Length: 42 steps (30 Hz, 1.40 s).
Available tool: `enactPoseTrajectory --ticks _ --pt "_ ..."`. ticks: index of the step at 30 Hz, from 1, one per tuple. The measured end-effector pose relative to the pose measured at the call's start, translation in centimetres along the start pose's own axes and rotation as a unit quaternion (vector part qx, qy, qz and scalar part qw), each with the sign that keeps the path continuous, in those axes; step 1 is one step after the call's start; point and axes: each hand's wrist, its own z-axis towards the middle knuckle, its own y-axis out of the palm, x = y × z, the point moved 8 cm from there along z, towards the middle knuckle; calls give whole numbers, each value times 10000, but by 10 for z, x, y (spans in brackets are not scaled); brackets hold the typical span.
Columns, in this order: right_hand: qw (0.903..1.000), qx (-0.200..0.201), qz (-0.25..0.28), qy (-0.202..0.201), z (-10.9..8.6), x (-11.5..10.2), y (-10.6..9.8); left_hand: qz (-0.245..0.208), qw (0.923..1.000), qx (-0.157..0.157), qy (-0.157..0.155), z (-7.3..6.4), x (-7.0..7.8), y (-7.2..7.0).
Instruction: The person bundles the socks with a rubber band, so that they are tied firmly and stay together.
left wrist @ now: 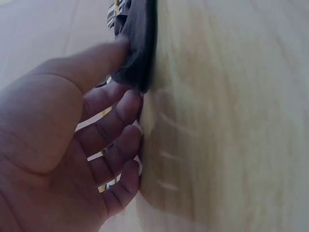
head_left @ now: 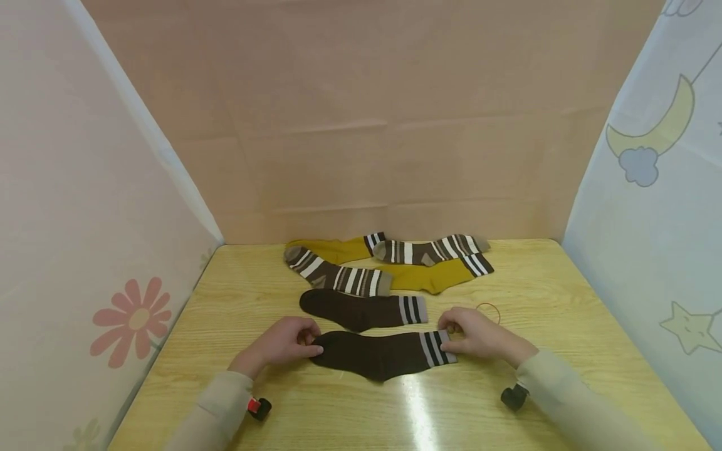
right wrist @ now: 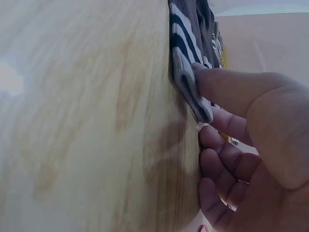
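A dark brown sock [head_left: 375,354] with grey stripes at its cuff lies flat at the front, between both hands. My left hand [head_left: 289,341] pinches its toe end; in the left wrist view the thumb [left wrist: 104,60] lies over the dark fabric. At the other end my right hand [head_left: 478,334] pinches the striped cuff [right wrist: 186,72], thumb on top and fingers curled at the edge. Just behind lies a matching dark brown sock [head_left: 352,309], laid in the same direction.
Farther back, a striped sock [head_left: 338,275] and another striped sock [head_left: 420,252] overlap two mustard socks [head_left: 429,275]. A thin red band [head_left: 489,305] lies by the right hand. The wooden table [head_left: 237,288] ends at a tan back wall [head_left: 361,125], with patterned side walls.
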Motion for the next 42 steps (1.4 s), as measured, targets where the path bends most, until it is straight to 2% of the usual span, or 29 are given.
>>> enactPoseTrajectory --ticks 7,18,21,27,31,35,42 --pt "9994 -7 330 87 0 0 2 -9 9999 110 72 0 3 2" --pt "9988 9 486 42 1 3 5 29 9999 -146 -83 2 1 7" --pt "9982 9 602 -33 1 3 5 19 9998 -188 -87 3 0 7" --pt "9981 250 493 -276 -2 2 3 -55 9999 -161 -19 0 3 2" --pt "9974 299 536 -380 -4 0 3 -136 9997 -175 -113 -1 7 -2" --pt "9958 190 815 -378 -5 -2 2 -304 9991 -158 -235 -3 7 -5" --pt "9908 105 1350 -73 -6 -4 0 -653 9968 -133 -432 -6 2 -7"
